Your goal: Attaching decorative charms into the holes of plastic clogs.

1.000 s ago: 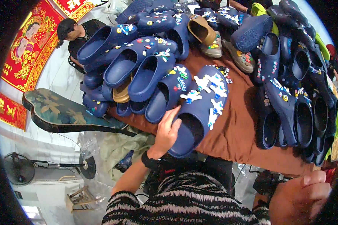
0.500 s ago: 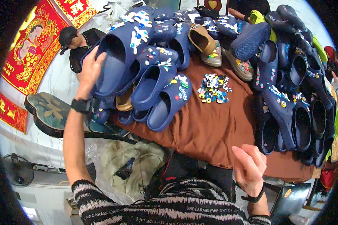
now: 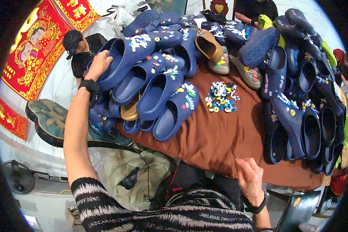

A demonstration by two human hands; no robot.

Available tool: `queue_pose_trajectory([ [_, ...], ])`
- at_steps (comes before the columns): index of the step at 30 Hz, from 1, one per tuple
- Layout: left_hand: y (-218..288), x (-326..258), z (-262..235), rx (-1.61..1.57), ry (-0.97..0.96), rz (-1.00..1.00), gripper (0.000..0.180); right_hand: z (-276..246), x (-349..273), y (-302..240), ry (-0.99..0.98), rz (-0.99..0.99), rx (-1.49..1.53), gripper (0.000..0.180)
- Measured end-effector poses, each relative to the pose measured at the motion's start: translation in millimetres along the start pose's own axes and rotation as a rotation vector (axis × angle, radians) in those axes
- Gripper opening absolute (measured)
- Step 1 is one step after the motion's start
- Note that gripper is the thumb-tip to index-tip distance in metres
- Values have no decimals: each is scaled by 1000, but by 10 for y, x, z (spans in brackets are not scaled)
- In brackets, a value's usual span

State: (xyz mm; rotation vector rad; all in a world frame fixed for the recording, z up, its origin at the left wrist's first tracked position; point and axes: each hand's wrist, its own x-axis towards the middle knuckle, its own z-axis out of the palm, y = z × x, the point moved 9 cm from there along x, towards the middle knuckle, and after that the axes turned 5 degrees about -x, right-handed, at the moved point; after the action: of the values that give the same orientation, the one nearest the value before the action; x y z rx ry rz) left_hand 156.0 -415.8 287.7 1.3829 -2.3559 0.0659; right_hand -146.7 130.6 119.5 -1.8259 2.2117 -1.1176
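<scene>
On the left heap of clogs, my left hand (image 3: 100, 65) grips the heel end of a navy clog (image 3: 133, 50) with white and blue charms on its toe. This clog rests against other navy clogs (image 3: 135, 86), some decorated with colourful charms. Over the near edge of the brown cloth, my right hand (image 3: 250, 179) is closed, its fingers curled toward the thumb. Whatever it may hold is hidden. A small pile of loose shoe charms (image 3: 221, 96), white, black, blue and yellow, lies on the cloth between the heaps.
A brown satin cloth (image 3: 220, 135) covers the table. Another heap of navy clogs (image 3: 311, 127) stands at the right, with tan and grey clogs (image 3: 210, 46) at the back. A person (image 3: 83, 48) is at the far left. A chair back (image 3: 48, 118) and fan (image 3: 18, 176) stand left.
My left hand has lowered the navy clog onto the heap, farther from me, and its opening has turned. My right hand has moved slightly down and left, still curled.
</scene>
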Motion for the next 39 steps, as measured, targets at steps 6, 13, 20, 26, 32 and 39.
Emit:
queue_pose_trajectory([
  [6,84,-117,84,4,-1,-11,38,122,-65,70,-55,72,10,30],
  [13,92,-314,-172,-181,99,-46,35,275,-149,95,-109,103,-18,28],
  [20,1052,-1148,-563,-253,442,363,23,504,-240,240,-126,83,22,27],
  [26,2590,-2359,143,-415,229,660,18,343,-358,512,-78,148,-36,26],
  [32,3046,-3288,1633,-765,-194,562,17,-104,-464,772,149,212,-94,23],
  [39,3149,-3639,2334,-642,-154,495,17,-1101,-712,1189,537,339,-200,25],
])
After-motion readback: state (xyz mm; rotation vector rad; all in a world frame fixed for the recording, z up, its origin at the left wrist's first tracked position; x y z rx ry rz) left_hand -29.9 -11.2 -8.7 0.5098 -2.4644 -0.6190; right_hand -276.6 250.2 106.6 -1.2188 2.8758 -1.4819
